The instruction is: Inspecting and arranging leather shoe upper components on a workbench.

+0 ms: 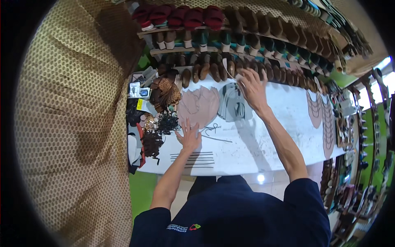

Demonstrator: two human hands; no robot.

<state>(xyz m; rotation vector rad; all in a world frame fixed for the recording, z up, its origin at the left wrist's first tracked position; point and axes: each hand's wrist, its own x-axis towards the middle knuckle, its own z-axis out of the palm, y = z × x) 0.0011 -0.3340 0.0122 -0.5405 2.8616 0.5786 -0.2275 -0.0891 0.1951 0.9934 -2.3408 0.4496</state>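
My left hand [189, 135] lies flat with fingers spread on the white tabletop, its fingertips at the lower edge of some pale pink cut pieces [199, 107]. Beside it on the right is a small tangle of dark thin strips [210, 130]. Several dark strips [193, 159] lie in parallel rows below the hand. My right hand [252, 86] is raised over the table's far side with bent fingers. A thin pale strip [226, 66] runs to its fingertips, which appear to pinch it. Beneath that hand are fanned grey cut pieces [232, 105].
The white table [284, 131] has brown scraps [164, 92] and black strips [168, 122] heaped at its left. Shoe forms [212, 71] line the back edge, below shelves of shoes and red slippers [193, 17]. Scalloped pink pieces [326, 127] lie at right. A patterned curtain [78, 123] hangs left.
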